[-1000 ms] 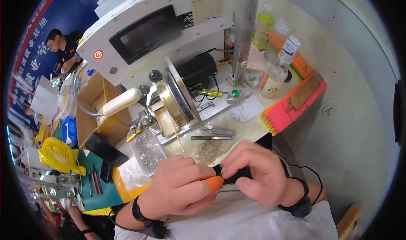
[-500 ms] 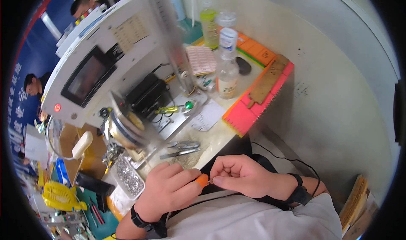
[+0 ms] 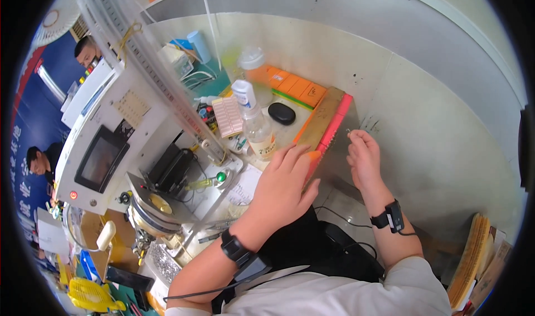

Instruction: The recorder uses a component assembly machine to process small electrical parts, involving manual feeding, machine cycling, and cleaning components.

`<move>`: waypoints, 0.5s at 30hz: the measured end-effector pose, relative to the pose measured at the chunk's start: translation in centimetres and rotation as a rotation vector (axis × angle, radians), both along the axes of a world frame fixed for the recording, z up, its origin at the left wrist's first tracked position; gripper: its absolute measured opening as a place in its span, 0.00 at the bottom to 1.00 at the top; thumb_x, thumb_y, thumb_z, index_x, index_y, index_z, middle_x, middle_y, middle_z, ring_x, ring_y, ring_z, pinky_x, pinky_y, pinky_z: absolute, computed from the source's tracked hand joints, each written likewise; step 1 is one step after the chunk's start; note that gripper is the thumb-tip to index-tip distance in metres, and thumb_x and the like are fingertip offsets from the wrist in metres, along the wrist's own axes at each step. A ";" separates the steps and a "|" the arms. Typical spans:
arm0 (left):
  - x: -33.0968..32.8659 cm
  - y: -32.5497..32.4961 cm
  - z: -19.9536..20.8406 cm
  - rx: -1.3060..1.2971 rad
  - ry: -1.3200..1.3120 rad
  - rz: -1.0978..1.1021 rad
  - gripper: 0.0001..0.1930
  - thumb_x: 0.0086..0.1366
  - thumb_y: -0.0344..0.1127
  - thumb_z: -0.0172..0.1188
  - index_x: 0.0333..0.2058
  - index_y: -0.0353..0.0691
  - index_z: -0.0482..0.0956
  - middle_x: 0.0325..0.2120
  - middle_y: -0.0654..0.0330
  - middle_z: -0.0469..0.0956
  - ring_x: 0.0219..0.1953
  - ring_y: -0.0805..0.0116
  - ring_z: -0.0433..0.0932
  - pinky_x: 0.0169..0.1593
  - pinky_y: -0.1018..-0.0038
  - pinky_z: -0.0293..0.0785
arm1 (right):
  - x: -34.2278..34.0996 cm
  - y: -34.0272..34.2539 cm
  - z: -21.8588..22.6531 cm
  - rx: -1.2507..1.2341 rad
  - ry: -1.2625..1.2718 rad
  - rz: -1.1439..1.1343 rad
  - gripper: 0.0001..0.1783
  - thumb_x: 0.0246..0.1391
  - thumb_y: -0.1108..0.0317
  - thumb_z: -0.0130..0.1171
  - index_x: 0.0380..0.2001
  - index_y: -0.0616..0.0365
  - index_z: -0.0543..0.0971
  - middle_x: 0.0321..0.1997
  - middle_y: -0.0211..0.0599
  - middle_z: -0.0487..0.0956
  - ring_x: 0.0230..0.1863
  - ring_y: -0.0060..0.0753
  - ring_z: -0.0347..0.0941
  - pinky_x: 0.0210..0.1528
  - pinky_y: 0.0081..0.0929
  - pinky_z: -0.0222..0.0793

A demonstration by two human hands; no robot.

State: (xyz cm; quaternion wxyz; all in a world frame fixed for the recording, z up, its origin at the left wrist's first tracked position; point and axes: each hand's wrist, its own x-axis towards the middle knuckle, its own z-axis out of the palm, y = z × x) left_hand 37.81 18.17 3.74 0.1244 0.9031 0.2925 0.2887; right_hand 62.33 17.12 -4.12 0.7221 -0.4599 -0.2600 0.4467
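Note:
My left hand (image 3: 281,185) is stretched over the near end of a red board (image 3: 340,114), its fingers extended and an orange cover (image 3: 315,155) on one fingertip. Whether it touches the board is hidden from view. Off to the right, my right hand (image 3: 365,159) is raised beside the board's row of small pieces along the edge. Its thumb and forefinger pinch a tiny metal piece (image 3: 349,131), too small to name exactly. A brown strip (image 3: 324,115) lies along the red board.
Behind my left hand stand a clear bottle (image 3: 259,132) and a black oval case (image 3: 282,113). To the left is a machine with a screen (image 3: 100,159) and a round wheel (image 3: 153,210). A metal tray (image 3: 163,263) holds many small shiny parts. Cables hang near my lap.
My hands were together near my lap, around the orange-covered fingertip. Now they are apart: the left has moved forward to the red board, the right up and to the right. The view has shifted.

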 end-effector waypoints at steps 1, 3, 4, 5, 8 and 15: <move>1.0 0.8 -0.4 0.008 0.000 -0.006 0.27 0.64 0.37 0.68 0.59 0.33 0.75 0.64 0.44 0.73 0.67 0.39 0.69 0.69 0.52 0.70 | 0.5 0.6 -0.4 -0.020 0.024 0.026 0.05 0.72 0.64 0.61 0.41 0.53 0.80 0.20 0.10 0.61 0.18 0.08 0.49 0.21 0.19 0.42; 2.8 2.2 -1.0 0.021 0.001 -0.020 0.27 0.64 0.37 0.67 0.60 0.33 0.75 0.64 0.44 0.73 0.67 0.39 0.69 0.69 0.53 0.70 | 1.2 1.5 -1.2 -0.034 0.049 0.043 0.05 0.72 0.64 0.61 0.41 0.52 0.80 0.20 0.10 0.62 0.18 0.08 0.49 0.21 0.19 0.42; 3.5 2.9 -1.3 0.024 -0.001 -0.018 0.28 0.65 0.38 0.67 0.61 0.34 0.74 0.64 0.44 0.73 0.69 0.39 0.68 0.70 0.53 0.69 | 1.2 2.0 -1.6 -0.041 0.069 0.068 0.05 0.72 0.64 0.62 0.41 0.51 0.80 0.20 0.10 0.62 0.18 0.08 0.50 0.21 0.18 0.43; 4.2 3.5 -1.4 0.027 -0.004 -0.015 0.28 0.66 0.39 0.66 0.62 0.34 0.73 0.65 0.43 0.72 0.70 0.39 0.68 0.70 0.53 0.69 | 1.3 2.4 -2.0 -0.049 0.088 0.093 0.05 0.72 0.63 0.62 0.41 0.50 0.81 0.20 0.10 0.63 0.18 0.08 0.51 0.22 0.18 0.44; 6.0 5.1 -2.1 0.010 -0.001 -0.037 0.29 0.67 0.39 0.66 0.64 0.35 0.72 0.67 0.44 0.71 0.72 0.39 0.67 0.71 0.54 0.69 | 1.1 3.3 -2.9 -0.077 0.118 0.070 0.04 0.71 0.64 0.62 0.41 0.49 0.81 0.21 0.10 0.64 0.19 0.09 0.52 0.22 0.18 0.45; 7.9 6.1 -2.9 -0.105 0.054 -0.033 0.32 0.67 0.41 0.67 0.66 0.37 0.71 0.68 0.45 0.73 0.72 0.40 0.68 0.71 0.54 0.70 | 1.0 4.1 -4.7 -0.010 0.189 0.146 0.05 0.72 0.64 0.60 0.41 0.51 0.82 0.21 0.11 0.65 0.20 0.08 0.54 0.22 0.17 0.46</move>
